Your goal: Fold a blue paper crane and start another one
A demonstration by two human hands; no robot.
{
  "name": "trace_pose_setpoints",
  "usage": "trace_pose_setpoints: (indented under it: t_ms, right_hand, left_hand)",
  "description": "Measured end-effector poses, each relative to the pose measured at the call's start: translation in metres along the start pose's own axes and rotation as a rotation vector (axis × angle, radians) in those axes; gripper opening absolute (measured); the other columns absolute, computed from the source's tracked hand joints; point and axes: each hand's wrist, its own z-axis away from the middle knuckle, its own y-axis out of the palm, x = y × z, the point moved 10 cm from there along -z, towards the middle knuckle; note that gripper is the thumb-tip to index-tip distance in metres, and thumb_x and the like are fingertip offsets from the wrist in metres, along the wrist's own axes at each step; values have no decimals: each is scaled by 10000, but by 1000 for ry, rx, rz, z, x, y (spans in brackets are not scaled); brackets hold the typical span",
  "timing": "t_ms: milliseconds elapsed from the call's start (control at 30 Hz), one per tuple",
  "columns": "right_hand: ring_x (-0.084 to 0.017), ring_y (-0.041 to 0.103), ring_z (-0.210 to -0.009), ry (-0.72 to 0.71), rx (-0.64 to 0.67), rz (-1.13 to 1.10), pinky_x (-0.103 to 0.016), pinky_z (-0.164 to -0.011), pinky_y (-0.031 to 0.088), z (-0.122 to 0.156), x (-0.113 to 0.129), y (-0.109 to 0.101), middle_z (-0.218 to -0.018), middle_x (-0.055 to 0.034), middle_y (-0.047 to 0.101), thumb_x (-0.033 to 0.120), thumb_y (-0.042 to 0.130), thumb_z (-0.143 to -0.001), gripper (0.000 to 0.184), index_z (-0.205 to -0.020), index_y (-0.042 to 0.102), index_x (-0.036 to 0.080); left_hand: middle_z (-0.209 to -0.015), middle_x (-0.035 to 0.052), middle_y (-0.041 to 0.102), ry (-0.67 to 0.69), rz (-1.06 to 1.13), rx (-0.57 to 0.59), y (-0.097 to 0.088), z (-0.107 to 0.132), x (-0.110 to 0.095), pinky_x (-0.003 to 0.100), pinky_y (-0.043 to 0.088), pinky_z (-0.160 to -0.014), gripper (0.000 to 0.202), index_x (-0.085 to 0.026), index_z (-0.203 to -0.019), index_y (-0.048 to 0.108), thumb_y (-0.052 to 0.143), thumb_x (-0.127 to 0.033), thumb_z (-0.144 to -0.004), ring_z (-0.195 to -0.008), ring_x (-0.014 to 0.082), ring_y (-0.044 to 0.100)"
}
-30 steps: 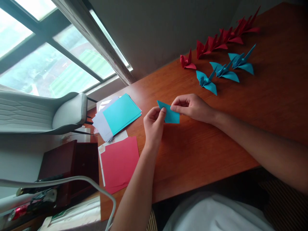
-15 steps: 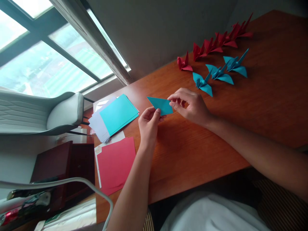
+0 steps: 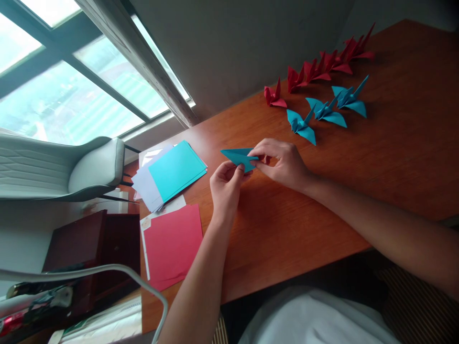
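Observation:
A small piece of folded blue paper (image 3: 234,156) is held above the wooden table between my two hands. Its narrow point is towards the left, and a flap along its upper side stands partly lifted. My left hand (image 3: 226,186) pinches the lower edge, thumb on top and fingers underneath. At the right end, my right hand (image 3: 281,160) has the paper between thumb and fingertips. The fingers hide part of the folds.
Three blue paper cranes (image 3: 301,125) and a row of several red paper cranes (image 3: 315,70) stand towards the back right. Blue sheets (image 3: 177,169) and red sheets (image 3: 174,243) lie at the left. A pale cable (image 3: 143,282) curves past the table's lower left corner.
The flap of the folded blue paper has lifted, where before its face looked flat. My right hand has shifted slightly down, and my left hand slightly right.

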Motion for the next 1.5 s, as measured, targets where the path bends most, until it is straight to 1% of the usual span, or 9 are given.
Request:
trace_pose_setpoints:
  t_ms: [100,200,367,467,600,833,1033,1233,1500]
  right_hand:
    - [-178,650,-818,-35,7,29,-298,-660,510,1,1,2,-926,-40,697,177,657,-894,90,-939,722,218]
    - [-200,654,-870,-68,62,58,-317,-694,530,2,2,7,-985,-53,684,237,706,-877,140,-1015,718,226]
    - [-221,647,-914,-77,141,76,-333,-722,544,3,-1,14,-1019,-64,655,285,748,-848,221,-1056,707,223]
    - [-196,644,-860,-40,148,34,-301,-667,535,3,-5,15,-1003,-55,659,259,742,-848,185,-1026,712,220]
    - [-174,637,-782,59,165,-57,-274,-591,514,1,-13,16,-975,-48,679,274,772,-815,176,-967,719,203]
    - [-178,654,-806,281,214,-203,-287,-641,517,3,-32,21,-989,-36,707,335,796,-768,227,-950,729,217]
    - [-202,659,-840,383,228,-307,-335,-731,543,4,-39,24,-997,-43,734,420,817,-726,314,-947,738,211]
    - [-203,660,-849,418,237,-354,-354,-786,541,5,-42,26,-977,-41,746,431,823,-719,338,-952,732,202]
    - [-193,654,-841,351,233,-305,-305,-663,531,4,-34,23,-1020,-43,711,363,824,-714,322,-974,713,209]
  left_hand:
    - [-903,47,762,-22,44,5,2,1,1,279,593,-774,262,-167,-905,722,819,-358,-754,-795,153,721]
    - [-944,44,754,-45,87,10,3,2,-1,282,580,-811,248,-173,-917,731,812,-342,-753,-809,144,711]
    - [-911,35,740,-65,95,25,5,3,-2,252,560,-763,173,-166,-897,734,769,-258,-754,-787,134,686]
    - [-891,23,731,-39,53,25,5,4,-4,247,558,-767,139,-170,-882,734,749,-230,-757,-775,125,671]
    - [-934,33,742,10,-55,36,4,3,-6,253,557,-770,139,-184,-898,730,733,-267,-786,-834,152,677]
    - [-980,36,738,11,-112,59,4,2,-2,272,565,-789,142,-197,-916,709,708,-272,-794,-887,175,680]
    - [-965,42,741,-11,-112,44,4,2,-3,255,563,-756,152,-189,-906,706,720,-287,-791,-884,176,682]
    - [-1009,55,743,-12,-120,46,5,2,-4,243,552,-720,180,-186,-929,708,729,-308,-799,-919,191,685]
    - [-998,53,750,-38,-95,44,4,2,-4,244,553,-722,197,-188,-926,719,753,-318,-783,-902,185,691]
